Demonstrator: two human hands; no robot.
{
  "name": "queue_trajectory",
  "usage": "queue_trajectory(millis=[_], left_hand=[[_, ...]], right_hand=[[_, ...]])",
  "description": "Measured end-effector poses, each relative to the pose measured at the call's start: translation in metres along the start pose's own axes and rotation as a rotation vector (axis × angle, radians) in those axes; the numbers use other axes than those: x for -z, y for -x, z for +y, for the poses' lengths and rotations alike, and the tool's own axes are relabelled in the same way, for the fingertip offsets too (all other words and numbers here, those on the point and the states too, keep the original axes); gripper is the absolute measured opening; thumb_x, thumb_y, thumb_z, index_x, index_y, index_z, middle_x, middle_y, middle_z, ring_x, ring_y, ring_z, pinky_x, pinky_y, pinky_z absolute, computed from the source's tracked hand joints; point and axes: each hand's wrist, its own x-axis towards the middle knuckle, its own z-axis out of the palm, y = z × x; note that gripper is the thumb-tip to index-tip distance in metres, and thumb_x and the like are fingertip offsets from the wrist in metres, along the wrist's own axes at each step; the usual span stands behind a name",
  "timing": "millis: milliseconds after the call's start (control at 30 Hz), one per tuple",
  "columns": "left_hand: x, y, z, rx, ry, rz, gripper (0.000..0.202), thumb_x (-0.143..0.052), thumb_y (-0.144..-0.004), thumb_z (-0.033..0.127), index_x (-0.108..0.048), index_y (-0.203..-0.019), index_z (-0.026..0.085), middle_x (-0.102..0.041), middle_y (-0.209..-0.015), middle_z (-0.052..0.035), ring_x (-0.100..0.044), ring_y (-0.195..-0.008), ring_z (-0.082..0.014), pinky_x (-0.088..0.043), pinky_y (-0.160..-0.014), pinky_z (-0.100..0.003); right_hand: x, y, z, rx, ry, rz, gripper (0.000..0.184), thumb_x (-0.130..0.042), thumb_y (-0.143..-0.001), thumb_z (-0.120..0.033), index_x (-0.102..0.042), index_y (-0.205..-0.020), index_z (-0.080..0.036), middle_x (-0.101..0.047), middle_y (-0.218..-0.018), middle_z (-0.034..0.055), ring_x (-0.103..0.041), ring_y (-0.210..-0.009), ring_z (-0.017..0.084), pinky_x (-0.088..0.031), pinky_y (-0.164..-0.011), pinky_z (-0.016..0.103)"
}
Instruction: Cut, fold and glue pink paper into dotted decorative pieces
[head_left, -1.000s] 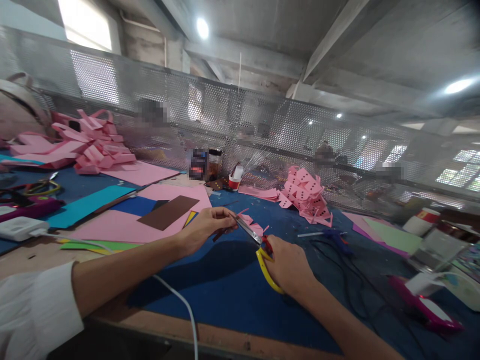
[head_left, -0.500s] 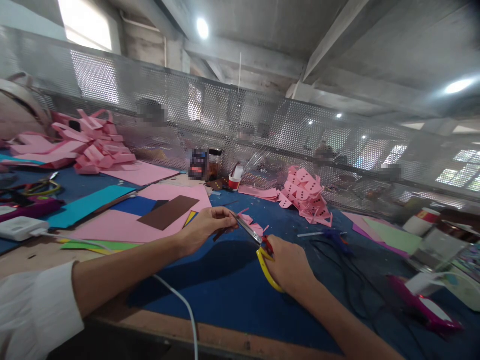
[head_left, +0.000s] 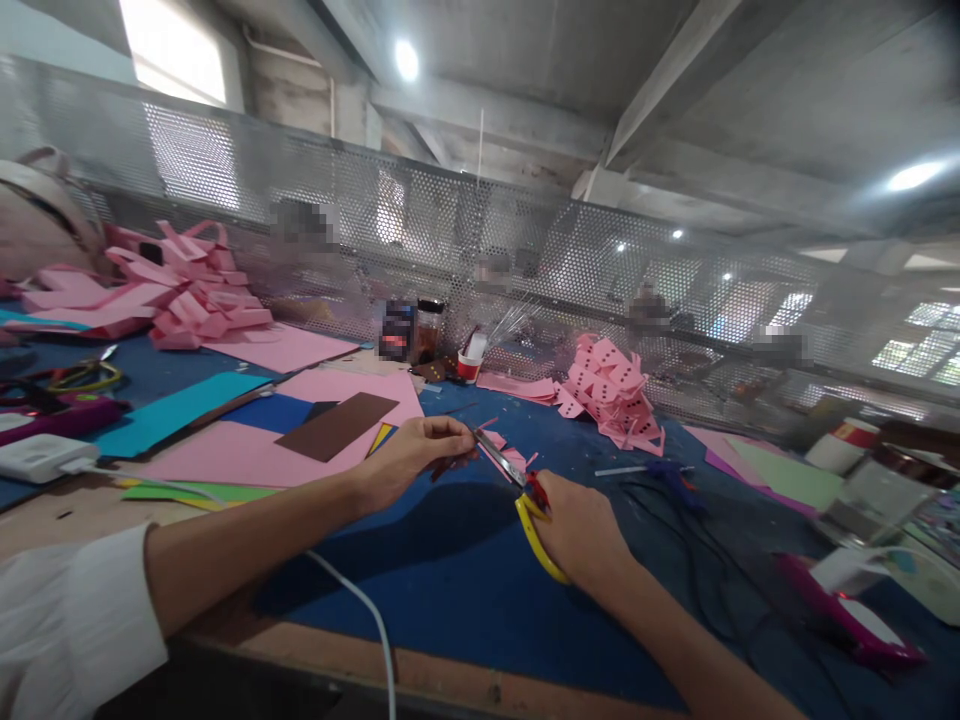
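My right hand [head_left: 581, 530] grips yellow-handled scissors [head_left: 517, 490], whose blades point up-left toward my left hand [head_left: 416, 455]. My left hand pinches a small dark brown strip of paper [head_left: 448, 463] right at the blade tips. Both hands hover over a blue sheet on the workbench [head_left: 450, 560]. Small pink paper scraps [head_left: 506, 450] lie just behind the scissors.
Pink, brown, teal and green paper sheets [head_left: 300, 430] lie at left. Piles of pink cut pieces sit at back left [head_left: 187, 290] and back centre [head_left: 611, 385]. Jars [head_left: 427, 330] stand by a perforated metal screen [head_left: 525, 260]. A white cable [head_left: 360, 600], black cords and a magenta tool [head_left: 855, 610] lie nearby.
Hardly anything has moved. The scissor blades and my left fingers have shifted slightly at the brown strip.
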Motion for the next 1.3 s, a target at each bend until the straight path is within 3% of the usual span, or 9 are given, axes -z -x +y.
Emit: queue_trajectory(millis=[900,1300], left_hand=[[-0.0001,-0.0011,-0.0025,-0.010,-0.018,0.002,0.025,-0.072,-0.078,0.038,-0.068,-0.085,0.014,-0.067,-0.076,-0.0032,-0.051,-0.061,-0.0101,-0.031,-0.049,-0.021],[-0.0009,0.0002,0.0000,0.020,0.006,-0.019,0.023,-0.069,-0.081,0.038,-0.065,-0.083,0.015,-0.069,-0.082,-0.0042,-0.053,-0.064,-0.0105,-0.031,-0.053,-0.022]], right_hand=[[-0.0028,0.0001,-0.0004,0.033,-0.018,0.019,0.017,-0.051,-0.091,-0.036,-0.058,-0.088,-0.021,-0.073,-0.082,0.0034,-0.069,-0.074,0.022,-0.023,-0.057,0.030],[0.0001,-0.0005,-0.0013,0.001,0.001,-0.040,0.017,-0.052,-0.092,-0.035,-0.060,-0.089,-0.021,-0.074,-0.083,0.0044,-0.070,-0.076,0.023,-0.026,-0.057,0.030]])
